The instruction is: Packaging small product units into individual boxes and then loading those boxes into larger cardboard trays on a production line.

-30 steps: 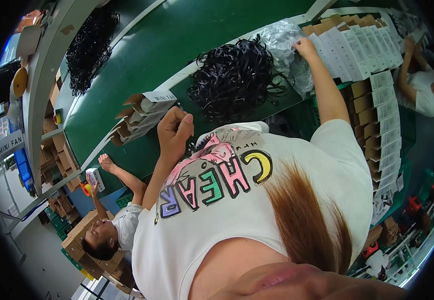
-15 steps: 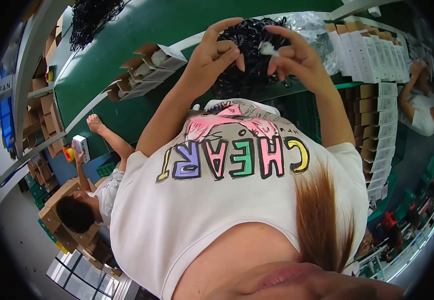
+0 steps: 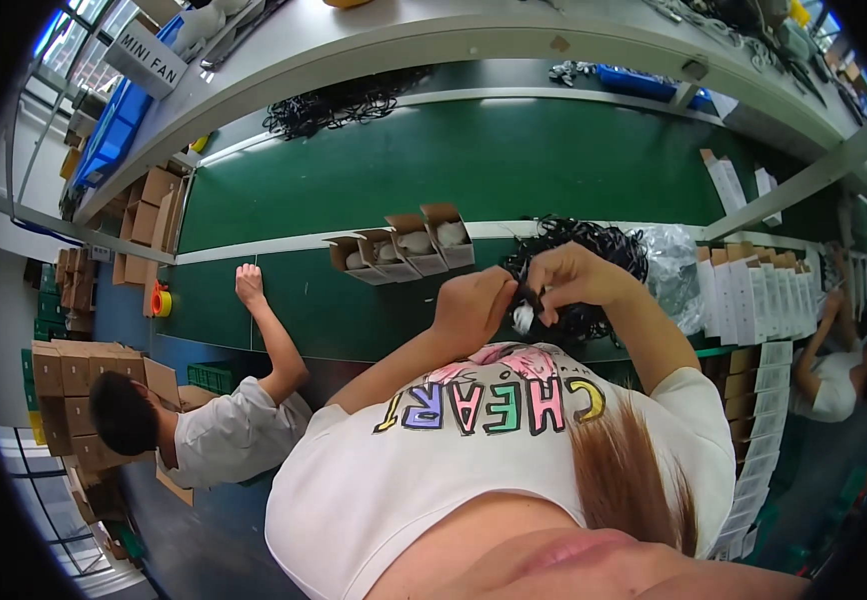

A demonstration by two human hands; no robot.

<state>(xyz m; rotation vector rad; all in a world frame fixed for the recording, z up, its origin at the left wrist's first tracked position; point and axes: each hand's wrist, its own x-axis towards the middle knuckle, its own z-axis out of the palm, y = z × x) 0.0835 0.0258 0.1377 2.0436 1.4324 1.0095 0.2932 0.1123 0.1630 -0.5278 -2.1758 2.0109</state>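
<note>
The person's two hands meet at the near edge of the green table, fingertips drawn close together. The left hand is curled, its fingers bunched toward the right one. The right hand arches over from its own side, thumb and fingers bent inward. A small white piece shows between them, just under the fingertips and on the side toward the body, with something dark beside it; the fingers hide much of both, so one cannot tell which hand grips the piece, or how firmly. Directly beyond the right hand, partly covered by it, lies a heap of black cords. To its right is a clear bag, and beyond that, farther right, a row of white cartons. Left of the left hand and a little farther out, four open boxes stand side by side with white contents. Well apart on the far left, a co-worker's hand rests on the table, and a yellow tape roll sits past it.
</note>
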